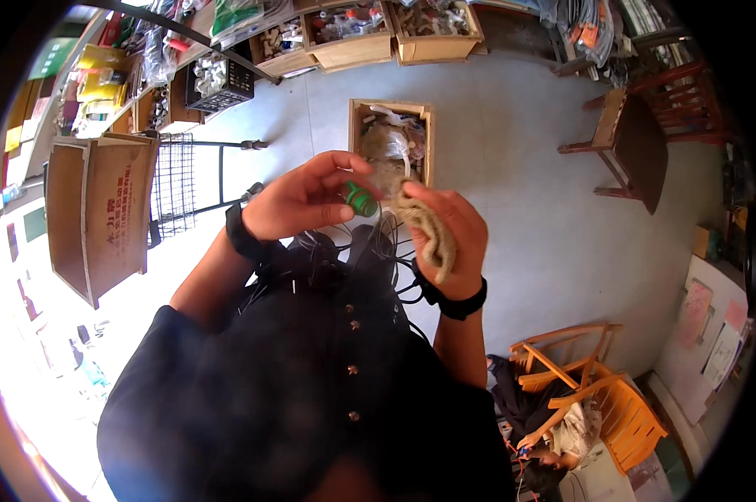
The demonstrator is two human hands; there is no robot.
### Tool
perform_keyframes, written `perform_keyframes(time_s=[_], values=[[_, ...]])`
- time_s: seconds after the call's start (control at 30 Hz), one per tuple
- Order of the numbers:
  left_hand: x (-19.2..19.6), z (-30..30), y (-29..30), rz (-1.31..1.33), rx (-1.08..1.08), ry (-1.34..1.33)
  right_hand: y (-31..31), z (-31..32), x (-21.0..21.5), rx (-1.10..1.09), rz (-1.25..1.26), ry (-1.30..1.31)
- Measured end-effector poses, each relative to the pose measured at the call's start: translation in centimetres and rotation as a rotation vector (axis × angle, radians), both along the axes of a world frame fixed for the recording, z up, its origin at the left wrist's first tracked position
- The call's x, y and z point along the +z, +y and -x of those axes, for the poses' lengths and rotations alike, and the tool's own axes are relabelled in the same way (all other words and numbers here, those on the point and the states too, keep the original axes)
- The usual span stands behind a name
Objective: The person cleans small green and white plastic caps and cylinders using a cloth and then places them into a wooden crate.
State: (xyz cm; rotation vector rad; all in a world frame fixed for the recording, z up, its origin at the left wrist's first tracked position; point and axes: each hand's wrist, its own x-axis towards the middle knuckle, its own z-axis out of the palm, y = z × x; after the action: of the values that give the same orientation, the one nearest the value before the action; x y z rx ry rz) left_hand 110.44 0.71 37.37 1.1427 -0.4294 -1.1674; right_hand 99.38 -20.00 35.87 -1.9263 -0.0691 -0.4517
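The left hand [298, 201] is raised in front of the chest, its fingers curled nearly closed, with the thumb and fingertips pinching a small green fitting [361, 199] that looks like a cap or connector. Just beside it, the right hand [445, 230] is closed around a bundle of coarse tan rope [428, 230]; the rope loops over the fingers and hangs down across the palm. The green fitting and the top of the rope meet between the two hands, so the step in hand looks like joining or winding the rope at the fitting. I judge the next move to call for a steady pinch on the fitting while the rope end is guided with the other hand, kept taut so it does not slip off. Dark thin cables [378, 251] hang below the wrists, against the dark buttoned shirt [311, 385]; each wrist wears a black band.

There is no work surface under the hands, only a pale grey concrete floor [520, 167]. At the left stands a large cardboard box [94, 213] next to a black wire rack [176, 184]. Straight beyond the hands sits an open wooden crate [363, 117] of bagged parts, with more crates [395, 33] along the far wall. At the right are a dark wooden chair [629, 142] and, lower, an orange wooden chair [595, 393].
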Motion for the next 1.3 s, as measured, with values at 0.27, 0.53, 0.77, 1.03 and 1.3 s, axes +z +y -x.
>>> perform_keyframes(time_s=[0.27, 0.53, 0.77, 1.03, 1.3], values=[[2.0, -0.3, 8.3, 0.084, -0.014, 0.053, 9.8, 0.7, 2.7, 0.067, 0.345, -0.099], [5.1, -0.8, 18.4, 0.123, -0.107, 0.096, 18.5, 2.5, 5.4, -0.149, 0.485, -0.131], [5.7, 0.4, 23.2, 0.177, -0.061, 0.049, 24.6, 2.9, 7.9, 0.069, 0.537, -0.179], [4.4, 2.0, 25.0, 0.096, 0.126, -0.189, 18.2, 8.4, 6.8, -0.249, 0.409, -0.047], [-0.2, 2.0, 17.5, -0.126, 0.089, -0.36, 12.9, 14.4, 6.7, -0.584, -0.024, 0.129]])
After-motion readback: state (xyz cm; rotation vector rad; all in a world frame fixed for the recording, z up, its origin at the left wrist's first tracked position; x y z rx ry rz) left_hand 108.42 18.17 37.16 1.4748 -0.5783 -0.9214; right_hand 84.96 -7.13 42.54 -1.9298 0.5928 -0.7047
